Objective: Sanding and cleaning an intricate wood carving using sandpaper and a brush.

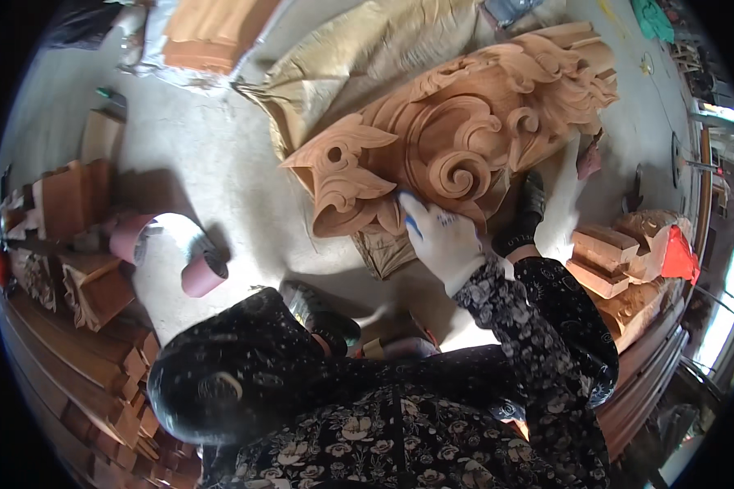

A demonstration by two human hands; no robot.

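A large carved wood piece [432, 138] with scrolls and leaf shapes lies slantwise before me. Under it is a crumpled gold-tan sheet [322, 73] on the floor. My right hand [444, 244], in a white glove with a blue patch by the fingers, presses against the near edge of the carving, beside a curled leaf and below the big spiral. Its fingers are bent together, and whatever lies under them is hidden. My left hand is out of the picture.
A partly unrolled strip of pink-backed abrasive sheet [204, 275] lies on the floor at left. Stacked wood blocks [73, 200] and boards [65, 342] line the left side. More blocks [603, 248] with a red cloth [678, 254] stand at right. Another wood piece [212, 37] lies at the far left.
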